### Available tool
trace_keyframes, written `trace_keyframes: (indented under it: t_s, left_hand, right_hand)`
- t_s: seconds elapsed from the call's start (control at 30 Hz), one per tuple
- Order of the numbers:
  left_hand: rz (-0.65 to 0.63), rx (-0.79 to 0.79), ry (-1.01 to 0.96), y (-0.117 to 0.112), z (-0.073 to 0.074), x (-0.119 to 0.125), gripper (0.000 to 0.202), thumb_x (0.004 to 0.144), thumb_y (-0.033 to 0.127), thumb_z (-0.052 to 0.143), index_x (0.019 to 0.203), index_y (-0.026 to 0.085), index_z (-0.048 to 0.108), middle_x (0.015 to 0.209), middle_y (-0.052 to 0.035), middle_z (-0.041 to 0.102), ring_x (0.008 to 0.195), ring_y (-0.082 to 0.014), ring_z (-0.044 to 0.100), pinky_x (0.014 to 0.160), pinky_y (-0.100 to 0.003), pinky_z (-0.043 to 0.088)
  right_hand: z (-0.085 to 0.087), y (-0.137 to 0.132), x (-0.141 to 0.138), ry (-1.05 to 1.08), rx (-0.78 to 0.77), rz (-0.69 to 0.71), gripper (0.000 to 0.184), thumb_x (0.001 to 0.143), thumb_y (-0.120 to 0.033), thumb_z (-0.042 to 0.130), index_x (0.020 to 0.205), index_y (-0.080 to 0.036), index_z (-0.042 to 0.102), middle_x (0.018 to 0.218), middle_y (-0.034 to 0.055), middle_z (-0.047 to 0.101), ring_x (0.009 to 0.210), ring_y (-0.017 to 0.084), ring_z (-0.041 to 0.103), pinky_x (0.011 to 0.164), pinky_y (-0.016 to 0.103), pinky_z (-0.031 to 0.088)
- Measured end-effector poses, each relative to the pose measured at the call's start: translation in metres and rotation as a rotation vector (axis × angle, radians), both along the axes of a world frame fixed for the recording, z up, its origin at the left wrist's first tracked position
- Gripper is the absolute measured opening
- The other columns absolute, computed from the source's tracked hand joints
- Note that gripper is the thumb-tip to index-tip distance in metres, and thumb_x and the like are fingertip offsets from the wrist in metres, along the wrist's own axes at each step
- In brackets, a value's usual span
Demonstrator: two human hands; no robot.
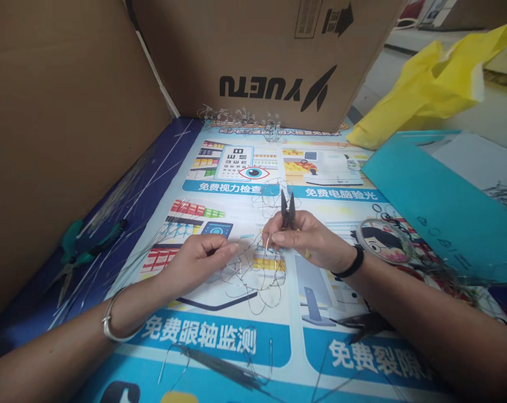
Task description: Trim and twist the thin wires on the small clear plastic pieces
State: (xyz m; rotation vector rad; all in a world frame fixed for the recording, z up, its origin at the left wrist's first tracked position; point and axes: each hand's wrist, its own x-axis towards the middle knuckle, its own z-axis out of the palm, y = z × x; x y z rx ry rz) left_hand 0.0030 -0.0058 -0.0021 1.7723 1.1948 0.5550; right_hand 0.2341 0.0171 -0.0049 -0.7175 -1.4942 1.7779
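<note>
My right hand (314, 240) is closed round a pair of small dark-jawed pliers (287, 210). The pliers' jaws point away from me, slightly apart, and thumb and forefinger also meet at a short bit of wire. Below it lies a loose wire frame (268, 285) of thin, bent loops. My left hand (205, 254) is closed in a pinch at the frame's left side; the wire between its fingertips is too fine to make out clearly. Just beyond the pliers sits another looped wire piece (274, 193).
Teal-handled pliers (75, 252) lie among straight wires at left. A wire bundle (224, 366) is at the front, wire shapes (245, 116) at the back. Cardboard (262, 56) walls the far side. A tape roll (383, 240), teal box (438, 207) and yellow bag (433, 84) stand right.
</note>
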Motion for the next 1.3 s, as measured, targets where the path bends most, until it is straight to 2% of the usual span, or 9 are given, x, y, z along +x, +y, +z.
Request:
trace_keyframes:
  t_s: [0.3, 0.87, 1.07, 1.3]
  left_hand:
    - [-0.013, 0.006, -0.020, 0.000, 0.001, 0.001, 0.039, 0.083, 0.038, 0.046, 0.052, 0.015, 0.040, 0.051, 0.0049, 0.032, 0.048, -0.0060, 0.030, 0.045, -0.019, 0.023]
    - [-0.022, 0.020, 0.004, 0.000, 0.002, 0.002, 0.040, 0.083, 0.040, 0.045, 0.052, 0.015, 0.036, 0.051, 0.0048, 0.032, 0.049, -0.0063, 0.030, 0.045, -0.019, 0.023]
    - [-0.047, 0.024, 0.068, 0.001, 0.006, 0.000, 0.036, 0.083, 0.043, 0.045, 0.060, 0.015, 0.047, 0.055, 0.0037, 0.039, 0.052, -0.0075, 0.035, 0.048, -0.020, 0.027]
    - [-0.068, 0.069, 0.160, 0.005, 0.019, -0.001, 0.034, 0.085, 0.045, 0.043, 0.072, 0.015, 0.053, 0.060, 0.0031, 0.045, 0.055, -0.0091, 0.041, 0.049, -0.020, 0.030]
  right_hand:
    - [-0.001, -0.001, 0.000, -0.002, 0.003, -0.012, 0.009, 0.076, -0.025, 0.064, 0.076, -0.016, 0.062, 0.077, 0.0019, 0.063, 0.069, 0.010, 0.052, 0.063, 0.024, 0.038]
    - [0.000, -0.001, -0.001, -0.058, 0.035, 0.020, 0.015, 0.077, -0.031, 0.063, 0.077, -0.016, 0.063, 0.078, 0.0025, 0.063, 0.066, 0.010, 0.048, 0.061, 0.025, 0.037]
    - [0.001, 0.000, 0.000, -0.027, 0.019, 0.025, 0.014, 0.077, -0.030, 0.064, 0.076, -0.015, 0.062, 0.076, 0.0021, 0.063, 0.065, 0.010, 0.048, 0.061, 0.025, 0.036]
    - [0.003, 0.000, 0.001, 0.006, -0.001, 0.067, 0.012, 0.075, -0.027, 0.065, 0.075, -0.015, 0.062, 0.075, 0.0019, 0.064, 0.065, 0.009, 0.050, 0.062, 0.025, 0.037]
